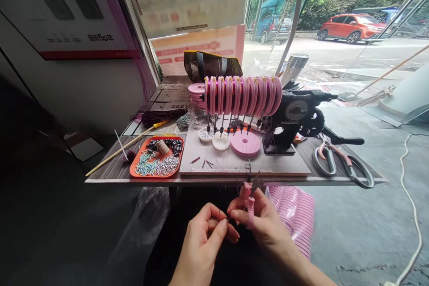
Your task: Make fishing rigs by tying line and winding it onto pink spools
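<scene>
Below the table's front edge my two hands meet, fingertips almost touching. My left hand [207, 237] is closed in a pinch on something small and dark, perhaps a thread end; it is too fine to make out. Pink-handled scissors [250, 208] hang on the fingers of my right hand [263, 221], their dark blades pointing up and away from me. Its thumb and forefinger also pinch close to the same dark bit. Just beyond, a small metal hook [248, 167] stands at the board's edge, and thin lines run up toward a winding machine [296, 111] carrying several pink spools [243, 95].
On the table, an orange tray [134, 170] holds beads and a thread spool, left of a white board [201, 161] with small dishes [205, 134] and a pink disc [246, 144]. Large shears [343, 158] lie at right. Wrapped pink spools [295, 214] sit below. A stick [117, 151] overhangs left.
</scene>
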Available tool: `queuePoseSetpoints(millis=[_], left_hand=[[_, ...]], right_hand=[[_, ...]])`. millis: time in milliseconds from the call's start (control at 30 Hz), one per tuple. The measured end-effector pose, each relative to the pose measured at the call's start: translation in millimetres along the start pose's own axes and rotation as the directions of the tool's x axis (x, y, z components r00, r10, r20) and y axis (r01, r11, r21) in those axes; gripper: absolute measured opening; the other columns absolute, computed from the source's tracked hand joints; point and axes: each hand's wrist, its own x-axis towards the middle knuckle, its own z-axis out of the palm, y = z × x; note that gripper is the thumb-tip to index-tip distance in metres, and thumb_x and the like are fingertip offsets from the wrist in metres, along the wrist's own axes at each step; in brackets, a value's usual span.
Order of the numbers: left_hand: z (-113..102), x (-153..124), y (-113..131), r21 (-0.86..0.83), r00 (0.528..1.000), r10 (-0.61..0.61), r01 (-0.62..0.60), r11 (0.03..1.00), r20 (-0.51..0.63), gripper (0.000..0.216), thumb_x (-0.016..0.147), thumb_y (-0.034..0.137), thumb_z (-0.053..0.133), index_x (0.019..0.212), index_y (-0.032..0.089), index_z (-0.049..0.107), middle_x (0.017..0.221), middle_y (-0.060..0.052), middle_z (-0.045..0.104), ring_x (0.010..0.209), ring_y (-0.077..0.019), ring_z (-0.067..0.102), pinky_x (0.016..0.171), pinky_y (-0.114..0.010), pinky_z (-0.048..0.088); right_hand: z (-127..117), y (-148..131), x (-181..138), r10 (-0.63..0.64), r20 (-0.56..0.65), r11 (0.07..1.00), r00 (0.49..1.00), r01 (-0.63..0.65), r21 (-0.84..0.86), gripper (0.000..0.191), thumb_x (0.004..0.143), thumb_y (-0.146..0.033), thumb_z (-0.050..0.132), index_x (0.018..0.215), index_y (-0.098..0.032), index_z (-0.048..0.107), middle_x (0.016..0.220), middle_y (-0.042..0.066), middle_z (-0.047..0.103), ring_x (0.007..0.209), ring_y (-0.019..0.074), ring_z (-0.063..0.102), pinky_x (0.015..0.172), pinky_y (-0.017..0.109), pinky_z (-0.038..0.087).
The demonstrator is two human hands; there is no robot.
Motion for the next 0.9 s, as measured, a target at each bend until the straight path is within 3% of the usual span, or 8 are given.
queuePoseSetpoints(millis=[333,900], left_hand=[[-0.5,4.6,-4.2,0.044,1.0,-0.001,0.0,0.999,0.016,0.019,0.08,0.033,0.06,0.071,0.017,0.055,0.064,-0.004,0.067,0.064,-0.0164,0.061,0.066,-0.024,0.044],[-0.1,7.2,-7.9,-0.126,0.999,-0.034,0.038,0.991,0.031,0.019,0.08,0.03,0.059,0.069,0.017,0.05,0.058,-0.003,0.066,0.055,-0.0136,0.058,0.06,-0.023,0.044]], right_hand=[[4.7,-1.1,1.9,-0.019,-0.032,1.0,0.999,0.019,-0.018,0.044,0.059,-0.029,0.078,0.084,-0.022,0.043,0.06,-0.005,0.06,0.048,0.0091,0.048,0.047,0.02,0.037],[2.1,4.1,7.4,-0.019,-0.011,1.0,1.0,0.019,0.008,0.045,0.056,-0.023,0.078,0.081,-0.021,0.041,0.056,-0.005,0.061,0.048,0.0079,0.046,0.049,0.02,0.034]])
